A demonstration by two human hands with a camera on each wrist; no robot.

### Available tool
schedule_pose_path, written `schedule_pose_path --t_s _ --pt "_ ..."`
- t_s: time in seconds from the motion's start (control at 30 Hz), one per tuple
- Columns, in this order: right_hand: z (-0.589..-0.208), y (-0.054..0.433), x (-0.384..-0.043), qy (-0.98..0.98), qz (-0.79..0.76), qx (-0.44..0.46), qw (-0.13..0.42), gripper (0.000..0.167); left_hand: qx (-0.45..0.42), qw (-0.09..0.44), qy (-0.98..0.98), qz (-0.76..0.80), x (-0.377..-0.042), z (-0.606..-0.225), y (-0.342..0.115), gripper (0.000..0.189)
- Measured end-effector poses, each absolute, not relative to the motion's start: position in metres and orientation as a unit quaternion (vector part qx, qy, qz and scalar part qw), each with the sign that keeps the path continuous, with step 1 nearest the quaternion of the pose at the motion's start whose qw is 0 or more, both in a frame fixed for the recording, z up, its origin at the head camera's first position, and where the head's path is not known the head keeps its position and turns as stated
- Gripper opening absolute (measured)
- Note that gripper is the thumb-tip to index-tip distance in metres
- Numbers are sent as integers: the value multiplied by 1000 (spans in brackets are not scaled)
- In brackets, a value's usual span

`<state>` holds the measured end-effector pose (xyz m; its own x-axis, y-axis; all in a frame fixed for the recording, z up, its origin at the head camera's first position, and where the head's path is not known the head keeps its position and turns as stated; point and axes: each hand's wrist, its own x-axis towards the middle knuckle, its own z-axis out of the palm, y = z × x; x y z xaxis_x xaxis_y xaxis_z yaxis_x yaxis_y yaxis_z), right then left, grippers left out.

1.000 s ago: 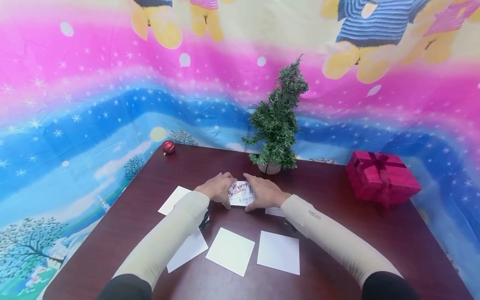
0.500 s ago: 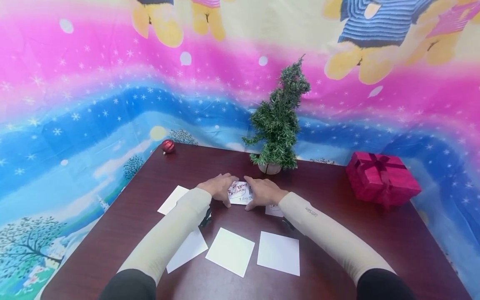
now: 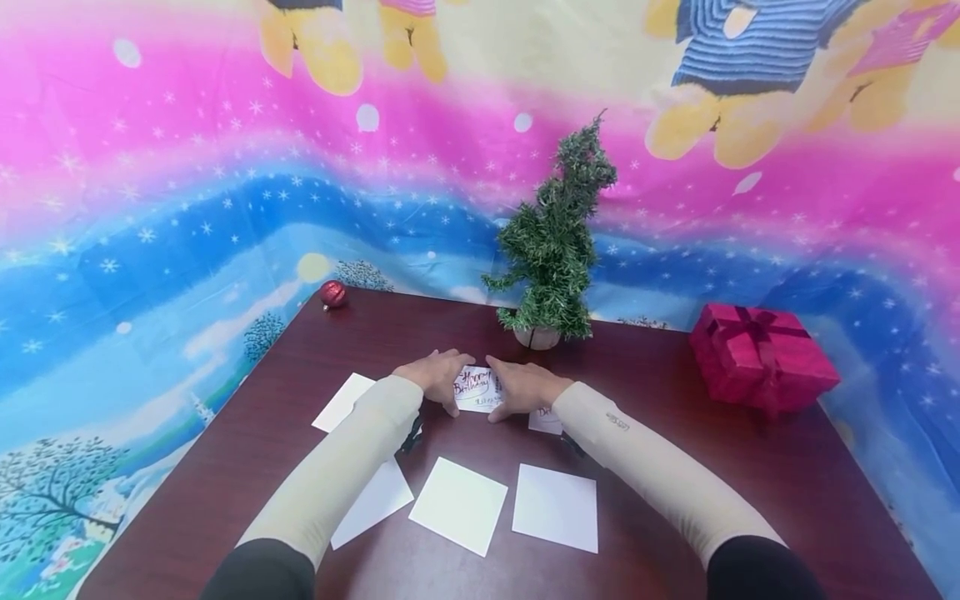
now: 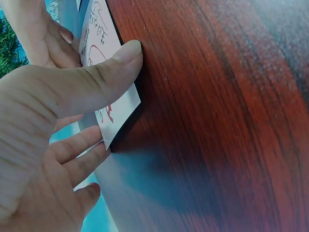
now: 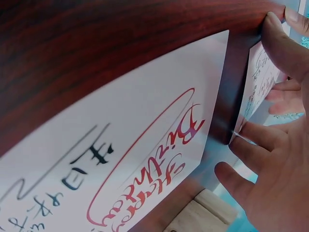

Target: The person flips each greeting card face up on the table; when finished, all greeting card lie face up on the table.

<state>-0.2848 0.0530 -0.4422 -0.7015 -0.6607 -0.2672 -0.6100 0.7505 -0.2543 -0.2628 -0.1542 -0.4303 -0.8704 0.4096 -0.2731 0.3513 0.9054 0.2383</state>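
Note:
In the head view a white birthday card (image 3: pixel 477 392) with "Happy Birthday" in red lies level, at or just above the table. My left hand (image 3: pixel 437 377) holds its left side, thumb at the near edge and fingers toward the far edge. My right hand (image 3: pixel 531 387) holds the right side the same way. The left wrist view shows the left thumb across the front of the card (image 4: pixel 112 118). A second lettered card (image 5: pixel 145 145) fills much of the right wrist view; the right arm partly covers it in the head view.
Blank white cards lie nearer, one left (image 3: pixel 378 500), one middle (image 3: pixel 459 505), one right (image 3: pixel 556 507); another (image 3: pixel 347 400) sits beyond the left forearm. Behind stand a small potted tree (image 3: pixel 551 242), a red gift box (image 3: pixel 761 354) and a red bauble (image 3: pixel 333 293) on the table (image 3: pixel 652 500).
Both hands keep hold of the birthday card at almost the same spot. The right forearm has shifted slightly, showing some lettering on the second card. Otherwise the view moves only a little.

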Motion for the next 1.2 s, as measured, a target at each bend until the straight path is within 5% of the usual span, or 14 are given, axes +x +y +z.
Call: schedule_pose_path --t_s 0.43,1.2 --pt "-435 47 -282 915 -54 -354 183 111 190 166 964 82 -256 -426 -162 98" --pt "-417 -29 -271 884 -64 -442 137 95 102 78 982 142 -212 -406 -244 70"
